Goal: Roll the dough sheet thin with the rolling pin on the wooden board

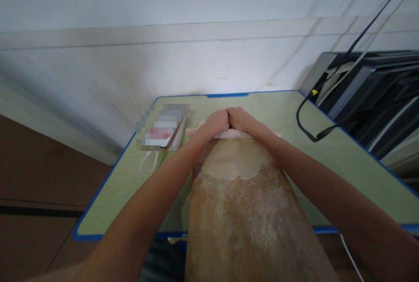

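Observation:
A pale sheet of dough [234, 159] lies flat on the far part of a worn wooden board [235, 225]. Across the dough's far side rests a light rolling pin [238, 134], its two ends showing left and right. My left hand [217, 122] is closed around the pin, left of its middle. Against it, knuckles touching, my right hand [242, 118] is wrapped on the pin too. Both forearms stretch forward on either side of the board. The dough beyond the pin is hidden by my hands.
The board lies on a light green table [327, 177] with a blue edge. At the left stands a phone [166, 135], partly pixelated, with a white strap [149, 162]. A black cable loop [316, 135] hangs over the right side, near stacked dark panels [369, 85]. A white wall [196, 63] rises behind.

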{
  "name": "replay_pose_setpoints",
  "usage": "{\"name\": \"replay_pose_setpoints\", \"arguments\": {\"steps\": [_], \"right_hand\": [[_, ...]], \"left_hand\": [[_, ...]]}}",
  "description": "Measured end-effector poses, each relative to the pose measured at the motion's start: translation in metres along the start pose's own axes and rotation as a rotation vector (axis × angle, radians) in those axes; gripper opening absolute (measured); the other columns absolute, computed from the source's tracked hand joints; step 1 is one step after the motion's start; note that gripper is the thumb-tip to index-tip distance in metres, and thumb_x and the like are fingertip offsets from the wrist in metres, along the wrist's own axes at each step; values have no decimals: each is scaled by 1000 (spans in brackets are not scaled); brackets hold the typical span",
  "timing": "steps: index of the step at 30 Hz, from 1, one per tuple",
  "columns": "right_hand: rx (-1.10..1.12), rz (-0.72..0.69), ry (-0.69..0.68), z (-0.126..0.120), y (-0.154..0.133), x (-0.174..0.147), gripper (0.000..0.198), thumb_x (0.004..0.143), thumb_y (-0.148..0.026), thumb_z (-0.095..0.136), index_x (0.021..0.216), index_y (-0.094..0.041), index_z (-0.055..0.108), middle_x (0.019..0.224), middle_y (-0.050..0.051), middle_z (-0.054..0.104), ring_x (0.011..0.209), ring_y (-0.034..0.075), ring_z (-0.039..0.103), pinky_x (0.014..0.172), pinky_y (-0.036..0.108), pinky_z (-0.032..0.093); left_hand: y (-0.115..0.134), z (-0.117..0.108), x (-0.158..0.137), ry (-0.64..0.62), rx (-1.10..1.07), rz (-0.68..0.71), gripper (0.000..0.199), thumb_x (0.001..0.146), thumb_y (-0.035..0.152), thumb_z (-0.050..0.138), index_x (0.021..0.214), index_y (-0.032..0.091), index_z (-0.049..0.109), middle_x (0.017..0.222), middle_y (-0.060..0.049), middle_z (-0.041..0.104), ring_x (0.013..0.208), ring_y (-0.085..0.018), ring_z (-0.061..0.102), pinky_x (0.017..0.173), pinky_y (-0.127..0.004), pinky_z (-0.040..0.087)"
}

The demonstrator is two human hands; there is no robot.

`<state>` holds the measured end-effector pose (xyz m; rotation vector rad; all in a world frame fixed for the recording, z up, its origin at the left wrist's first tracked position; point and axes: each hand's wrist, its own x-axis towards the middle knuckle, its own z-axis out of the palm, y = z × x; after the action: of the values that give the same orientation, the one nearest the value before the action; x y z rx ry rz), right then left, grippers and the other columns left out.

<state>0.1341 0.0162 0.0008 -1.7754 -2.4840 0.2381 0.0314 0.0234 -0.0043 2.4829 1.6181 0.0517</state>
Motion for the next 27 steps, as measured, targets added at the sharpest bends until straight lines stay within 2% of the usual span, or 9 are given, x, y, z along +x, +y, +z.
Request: {"name": "replay_pose_setpoints", "arguments": {"steps": [2,5,7,12,15,18,21,24,27], "right_hand": [[3,-10,13,-1,-2,-3,31,89,-34,57,115,-18,57,117,9,59,100,21,59,82,40,50],[15,-32,40,-2,-4,-8,20,91,-19,49,101,-12,64,110,17,65,100,24,62,85,34,47],[28,-53,58,-3,-5,-11,23,88,-10,45,95,-10,66,108,20,67,100,26,63,85,31,45],[72,-92,93,1,-6,-19,29,86,-7,42,107,-11,61,111,17,67,101,24,63,84,29,45],[92,-103,103,5,-7,-24,32,85,-6,40,111,-11,59,116,16,65,104,22,62,87,29,44],[97,-117,116,8,-8,-28,35,86,-7,38,116,-12,56,124,15,61,112,22,57,94,32,41],[89,-124,126,12,-8,-33,41,87,-8,34,124,-13,51,133,15,54,122,25,49,101,41,35],[79,-134,120,13,-9,-40,44,88,-11,32,129,-13,47,136,15,51,125,28,46,101,48,34],[68,-155,109,11,-13,-50,43,88,-13,32,128,-13,47,135,15,52,123,27,47,101,48,33]], "left_hand": [[0,0,-2,-1,5,7,32,90,33,57,118,17,54,118,-8,57,100,-22,59,83,-41,51],[1,0,-5,-3,14,16,32,90,33,56,118,17,54,118,-9,57,100,-21,59,83,-41,52],[2,0,-9,-3,21,21,32,90,33,57,117,17,55,117,-8,57,99,-21,60,82,-41,52],[7,-3,-22,19,38,36,22,93,22,50,111,13,60,117,-10,61,105,-21,59,90,-38,48],[10,-4,-31,12,53,48,28,92,13,43,111,11,63,119,-14,62,107,-22,60,92,-32,46],[13,-5,-41,16,85,48,36,91,14,40,123,11,57,126,-16,58,117,-27,54,98,-41,42],[14,-3,-49,34,119,47,45,92,15,37,137,14,43,138,-16,48,129,-31,41,103,-51,35],[14,-1,-57,40,143,50,48,93,15,34,140,12,37,143,-17,42,134,-32,34,105,-54,32],[16,-1,-68,51,159,60,46,94,16,31,139,10,38,143,-17,42,136,-31,31,107,-52,31]]}}
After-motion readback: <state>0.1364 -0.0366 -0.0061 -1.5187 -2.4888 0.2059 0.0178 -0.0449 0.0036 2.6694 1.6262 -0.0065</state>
